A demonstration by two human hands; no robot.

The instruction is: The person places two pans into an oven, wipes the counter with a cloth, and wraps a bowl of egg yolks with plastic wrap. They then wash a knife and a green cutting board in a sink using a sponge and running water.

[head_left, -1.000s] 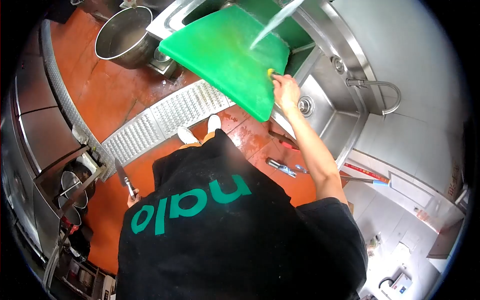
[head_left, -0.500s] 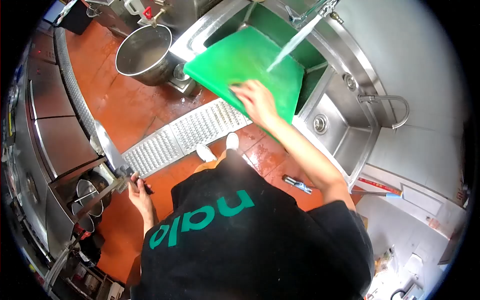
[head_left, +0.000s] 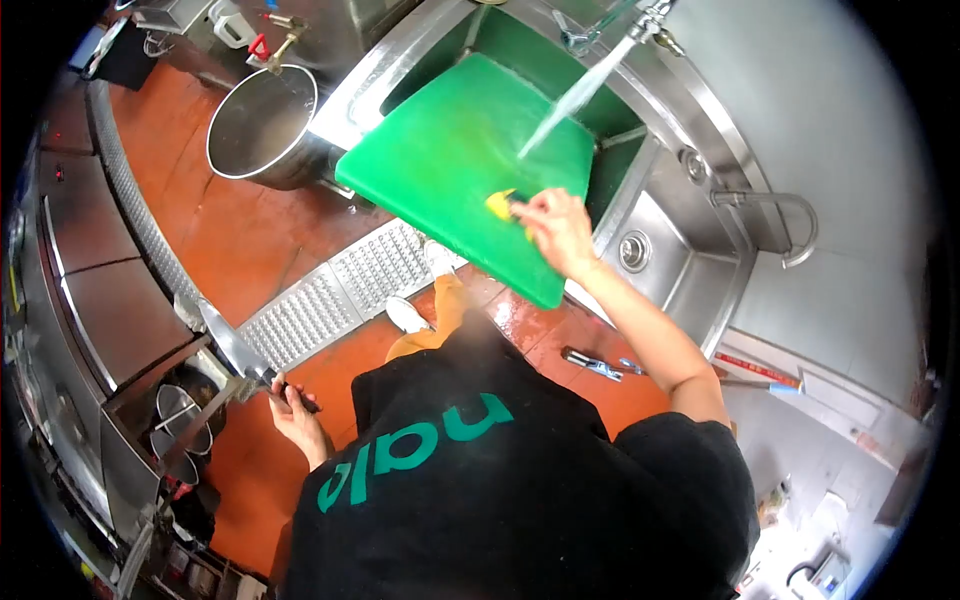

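Note:
A large green cutting board [head_left: 430,170] leans slantwise across the sink basin, its lower corner over the front rim. My right hand [head_left: 560,230] is closed on a yellow and dark sponge [head_left: 502,205], which touches the board's face. Water [head_left: 570,105] runs from the faucet [head_left: 648,25] onto the board above that hand. Away on the left, my left hand [head_left: 298,420] grips the black handle of a knife [head_left: 230,342]. Its broad blade points up and to the left, off the counter side.
Beside the board is a second steel basin [head_left: 680,245] with a drain and a curved tap. A large pot [head_left: 262,125] stands left of the sink under a red-handled valve [head_left: 260,48]. A metal floor grate [head_left: 340,290] crosses the wet red tiles. Steel cabinets [head_left: 100,220] line the left.
My right hand has slid right across the board, and the yellow sponge now shows plainly. My left hand still holds the knife, slightly shifted. The camera view has tilted a little.

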